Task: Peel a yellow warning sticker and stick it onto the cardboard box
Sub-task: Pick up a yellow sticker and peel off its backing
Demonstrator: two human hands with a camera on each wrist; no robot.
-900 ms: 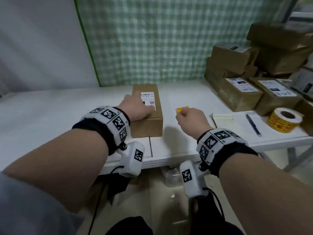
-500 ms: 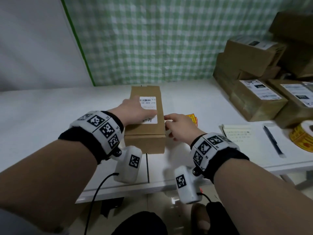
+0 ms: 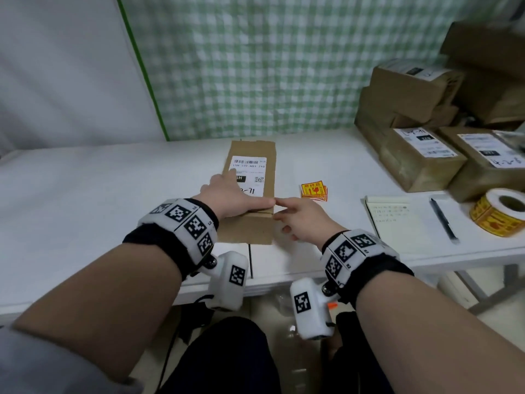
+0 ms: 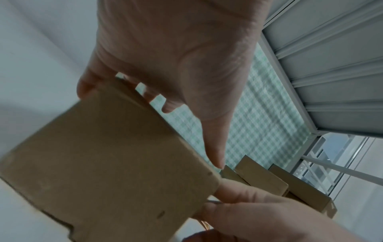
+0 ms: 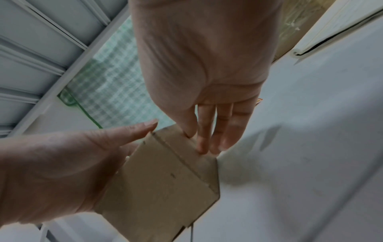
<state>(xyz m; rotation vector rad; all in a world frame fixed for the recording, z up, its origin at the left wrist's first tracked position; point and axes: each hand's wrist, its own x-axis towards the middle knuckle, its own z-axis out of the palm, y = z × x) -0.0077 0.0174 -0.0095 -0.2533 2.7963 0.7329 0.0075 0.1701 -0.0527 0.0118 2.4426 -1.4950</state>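
Observation:
A long cardboard box (image 3: 270,172) with a white shipping label lies on the white table (image 3: 113,194). My left hand (image 3: 235,200) rests flat across its near top, fingers straight and thumb along the near edge. My right hand (image 3: 298,220) touches the box's near right corner with straight fingers (image 5: 205,144) and holds nothing. A small pile of yellow warning stickers (image 3: 314,191) lies on the table right of the box, apart from both hands. The wrist views show the box (image 4: 103,163) (image 5: 165,176) under the left hand (image 4: 176,65) and against the right hand (image 5: 207,73).
A roll of yellow stickers (image 3: 500,214) stands at the table's right edge. A notepad (image 3: 389,220) and a pen (image 3: 443,220) lie between it and my right hand. Several labelled cardboard boxes (image 3: 420,163) are stacked at the back right. A green checked curtain hangs behind.
My right hand has moved left from beside the sticker pile to the box's right near corner and straightened its fingers. My left hand has stayed on the box top.

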